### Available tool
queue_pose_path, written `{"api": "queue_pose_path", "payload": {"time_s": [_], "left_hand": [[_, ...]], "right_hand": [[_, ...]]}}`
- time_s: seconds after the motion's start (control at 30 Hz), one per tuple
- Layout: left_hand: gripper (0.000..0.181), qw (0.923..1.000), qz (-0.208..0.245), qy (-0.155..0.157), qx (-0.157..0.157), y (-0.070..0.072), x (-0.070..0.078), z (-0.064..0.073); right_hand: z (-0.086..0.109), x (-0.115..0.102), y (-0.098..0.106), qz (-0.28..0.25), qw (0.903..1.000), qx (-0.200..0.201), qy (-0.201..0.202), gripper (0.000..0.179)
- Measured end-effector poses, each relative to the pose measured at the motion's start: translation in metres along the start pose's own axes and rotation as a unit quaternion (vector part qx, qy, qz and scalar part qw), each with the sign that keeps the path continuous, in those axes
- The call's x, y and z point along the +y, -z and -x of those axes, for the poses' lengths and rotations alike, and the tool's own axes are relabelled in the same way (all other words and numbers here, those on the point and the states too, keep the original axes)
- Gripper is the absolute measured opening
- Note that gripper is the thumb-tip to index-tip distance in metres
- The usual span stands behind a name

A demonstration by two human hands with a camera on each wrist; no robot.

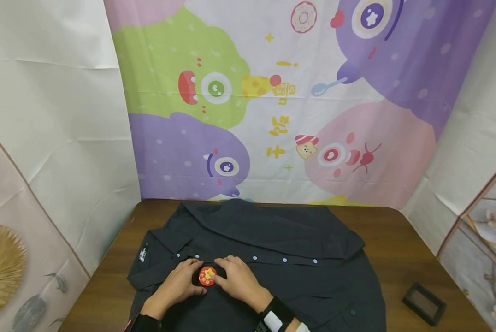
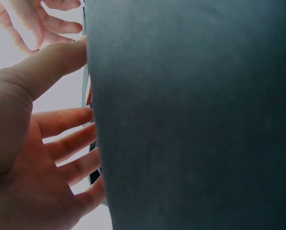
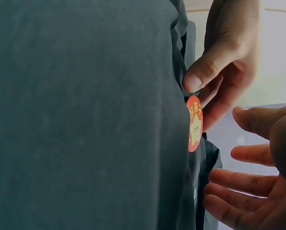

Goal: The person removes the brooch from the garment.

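A round red sticker [image 1: 208, 276] with a yellow star figure lies on the front of a dark button shirt [image 1: 310, 290], below its row of pale buttons. My left hand [image 1: 180, 282] rests on the fabric at the sticker's left side, its fingers spread and fairly straight. In the right wrist view, that hand's thumb [image 3: 193, 82] is right at the edge of the sticker [image 3: 195, 123]. On the other side is my right hand [image 1: 239, 280], fingers relaxed and parted, thumb overlapping the sticker's right edge in the head view. The left wrist view shows mostly dark cloth [image 2: 195, 115].
The shirt covers much of a brown wooden table [image 1: 401, 249]. A small black rectangular frame-like box [image 1: 424, 303] lies at the table's right. Behind the table hangs a cartoon-printed curtain [image 1: 281, 175], with pale cloth walls [image 1: 57, 101] at the sides.
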State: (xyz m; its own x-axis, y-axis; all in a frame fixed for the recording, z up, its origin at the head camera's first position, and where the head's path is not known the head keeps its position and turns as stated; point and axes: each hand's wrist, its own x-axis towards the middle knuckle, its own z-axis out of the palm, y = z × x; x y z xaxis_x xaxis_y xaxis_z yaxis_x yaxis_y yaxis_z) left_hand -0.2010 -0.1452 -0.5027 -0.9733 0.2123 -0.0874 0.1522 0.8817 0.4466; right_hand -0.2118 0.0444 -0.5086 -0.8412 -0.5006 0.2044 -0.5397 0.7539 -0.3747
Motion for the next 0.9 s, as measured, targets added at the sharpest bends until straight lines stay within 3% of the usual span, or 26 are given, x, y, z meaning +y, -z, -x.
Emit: {"api": "queue_pose_path", "payload": {"time_s": [0.2,0.9], "left_hand": [[0.072,1.0,0.003,-0.006,0.003,0.0014,-0.0005,0.002],[0.072,0.9995,0.012,0.006,-0.03,-0.0004,-0.0006,-0.0001]], "right_hand": [[-0.0011,-0.003,-0.0007,0.002,1.0,-0.008,0.002,0.044],[-0.0043,-0.0068,-0.0069,-0.002,0.9999,-0.005,0.012,0.038]]}}
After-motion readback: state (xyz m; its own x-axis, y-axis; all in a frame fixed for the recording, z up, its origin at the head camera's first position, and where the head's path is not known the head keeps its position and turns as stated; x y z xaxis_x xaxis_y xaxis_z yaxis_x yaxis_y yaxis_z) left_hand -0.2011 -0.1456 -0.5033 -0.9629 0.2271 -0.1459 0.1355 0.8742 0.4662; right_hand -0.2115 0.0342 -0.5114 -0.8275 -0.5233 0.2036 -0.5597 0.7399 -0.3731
